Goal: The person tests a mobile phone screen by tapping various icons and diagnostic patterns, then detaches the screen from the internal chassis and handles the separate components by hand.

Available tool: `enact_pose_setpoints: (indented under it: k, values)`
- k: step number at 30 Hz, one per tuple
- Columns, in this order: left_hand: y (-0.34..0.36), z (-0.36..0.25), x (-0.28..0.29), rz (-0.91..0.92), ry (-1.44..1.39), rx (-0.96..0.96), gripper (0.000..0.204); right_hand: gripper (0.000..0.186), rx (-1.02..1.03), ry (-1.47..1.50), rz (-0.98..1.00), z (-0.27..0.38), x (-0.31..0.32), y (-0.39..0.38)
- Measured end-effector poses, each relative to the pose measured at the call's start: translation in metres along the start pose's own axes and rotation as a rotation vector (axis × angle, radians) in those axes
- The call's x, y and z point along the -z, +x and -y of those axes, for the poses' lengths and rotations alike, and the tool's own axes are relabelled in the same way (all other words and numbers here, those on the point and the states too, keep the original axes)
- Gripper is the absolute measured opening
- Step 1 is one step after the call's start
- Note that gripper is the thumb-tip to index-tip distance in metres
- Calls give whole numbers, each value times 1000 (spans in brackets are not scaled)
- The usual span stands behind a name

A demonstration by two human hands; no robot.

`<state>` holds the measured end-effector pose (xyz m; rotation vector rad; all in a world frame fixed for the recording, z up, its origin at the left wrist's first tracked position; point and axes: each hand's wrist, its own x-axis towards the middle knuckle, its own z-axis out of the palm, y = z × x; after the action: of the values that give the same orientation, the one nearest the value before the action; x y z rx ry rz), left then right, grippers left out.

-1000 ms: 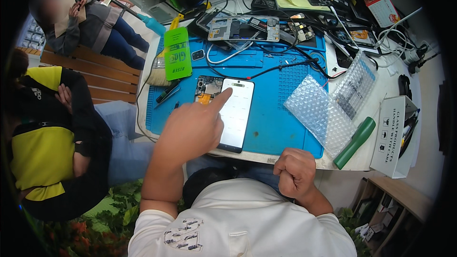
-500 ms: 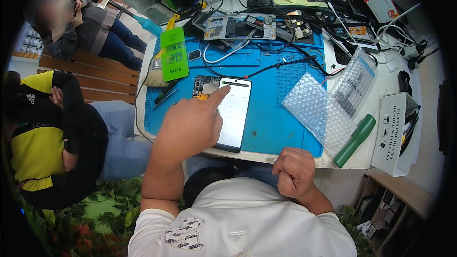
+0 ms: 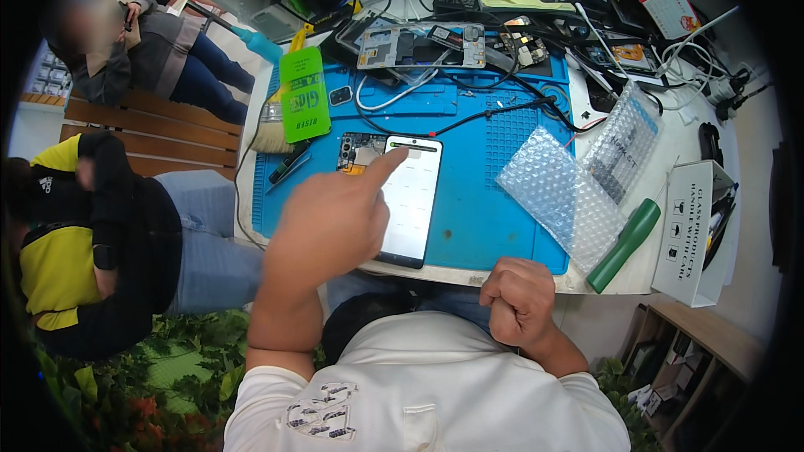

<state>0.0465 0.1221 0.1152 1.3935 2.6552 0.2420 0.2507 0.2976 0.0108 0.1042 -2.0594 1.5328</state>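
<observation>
My left hand [image 3: 331, 222] reaches over a smartphone [image 3: 410, 209] with a lit white screen. Its index finger is stretched out, the tip on or just above the upper part of the screen, while the other fingers curl under. The phone lies on a blue work mat [image 3: 477, 209]. Beside it, partly behind my hand, is an opened phone circuit board [image 3: 360, 151] with camera lenses and an orange flex cable. At the front edge of the table, my right hand [image 3: 517, 301] is closed in a fist, and nothing shows in it.
Left of the mat's middle lie a green card [image 3: 305, 96] and a wide brush [image 3: 272, 130]. Bubble wrap [image 3: 561, 192], a green-handled tool [image 3: 624, 245] and a white box [image 3: 691, 230] are on the right. Phone frames [image 3: 419, 46] and cables crowd the back. A person [image 3: 100, 234] sits at the left.
My left index finger has shifted very slightly over the screen. My right fist stays put. The seated person at the left has moved their arms.
</observation>
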Motion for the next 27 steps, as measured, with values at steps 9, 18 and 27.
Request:
enact_pose_setpoints:
  k: [9,18,27]
  values:
    - [-24,6,22,-47,-36,113,56,20,-4,11,-2,-1,-1,-1]
    - [-52,4,10,-11,-53,107,55,22,-11,-11,8,1,-1,-3]
    - [-82,-13,10,169,-144,48,54,17,-3,-41,-43,1,-7,-2]
